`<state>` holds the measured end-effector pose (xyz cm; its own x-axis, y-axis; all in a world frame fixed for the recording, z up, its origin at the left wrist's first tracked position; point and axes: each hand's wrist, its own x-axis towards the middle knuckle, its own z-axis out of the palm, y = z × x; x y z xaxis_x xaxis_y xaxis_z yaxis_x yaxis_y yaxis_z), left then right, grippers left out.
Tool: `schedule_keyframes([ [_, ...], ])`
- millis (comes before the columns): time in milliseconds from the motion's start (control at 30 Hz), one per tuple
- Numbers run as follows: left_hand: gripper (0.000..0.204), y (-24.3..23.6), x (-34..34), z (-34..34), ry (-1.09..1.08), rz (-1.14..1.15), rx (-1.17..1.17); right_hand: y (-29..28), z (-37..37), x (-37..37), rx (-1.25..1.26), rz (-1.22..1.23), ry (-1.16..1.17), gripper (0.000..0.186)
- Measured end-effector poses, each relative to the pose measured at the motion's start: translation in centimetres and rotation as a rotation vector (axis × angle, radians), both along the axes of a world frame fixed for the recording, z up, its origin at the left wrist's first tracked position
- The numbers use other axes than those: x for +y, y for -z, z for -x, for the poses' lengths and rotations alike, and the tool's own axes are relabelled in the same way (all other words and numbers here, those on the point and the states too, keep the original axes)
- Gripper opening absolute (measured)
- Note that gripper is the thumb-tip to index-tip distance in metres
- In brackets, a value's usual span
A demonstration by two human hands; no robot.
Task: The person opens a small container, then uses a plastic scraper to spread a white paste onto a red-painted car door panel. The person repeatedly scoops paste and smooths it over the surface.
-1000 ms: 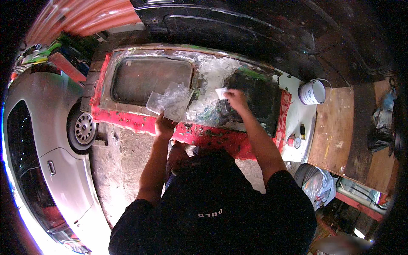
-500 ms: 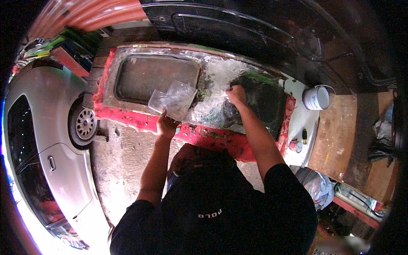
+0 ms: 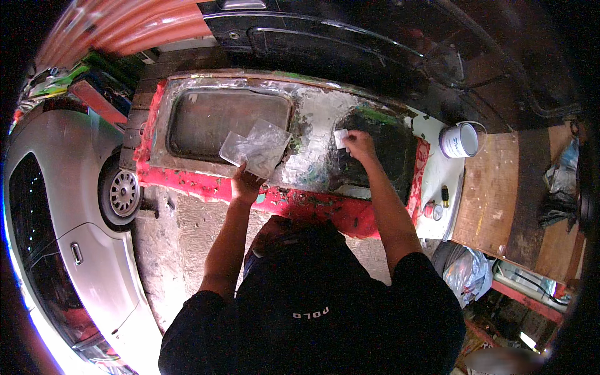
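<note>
We have the right hand (image 3: 357, 142) closed on a small white spreader (image 3: 340, 138), its edge pressed to the filler-coated car panel (image 3: 312, 119) just beyond our fingertips. The left hand (image 3: 245, 184) is clamped on a clear plastic sheet (image 3: 256, 149) that sticks up ahead of it, over the panel's window opening. To do this well, we judge, we should keep the spreader tilted low and pull in even, overlapping strokes toward ourselves, holding the sheet steady and level. A white tin (image 3: 459, 139) stands well off to the right of the right hand
</note>
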<state>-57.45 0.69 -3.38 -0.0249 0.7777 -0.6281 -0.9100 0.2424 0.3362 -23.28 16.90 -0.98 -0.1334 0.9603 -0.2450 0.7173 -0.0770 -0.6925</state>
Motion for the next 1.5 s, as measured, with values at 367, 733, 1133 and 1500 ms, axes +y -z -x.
schedule_keyframes([
  [367, 0.047, -0.7, -0.5, 0.0, -0.009, 0.053, 0.025, 1.0, 5.8, 0.0, -0.318, -0.673, -0.153, 0.017],
  [733, 0.047, -0.1, -0.8, 0.5, 0.002, 0.028, 0.035, 3.2, 6.6, -1.4, -0.445, -0.455, -0.326, 0.025],
  [1133, 0.050, 0.4, 0.2, 0.3, 0.039, -0.019, -0.028, 3.4, 5.5, -2.5, -0.325, -0.315, -0.365, 0.020],
  [1500, 0.048, -0.8, 0.9, 0.6, 0.010, -0.003, 0.046, -1.0, 4.6, -0.9, -0.160, -0.559, -0.092, 0.024],
])
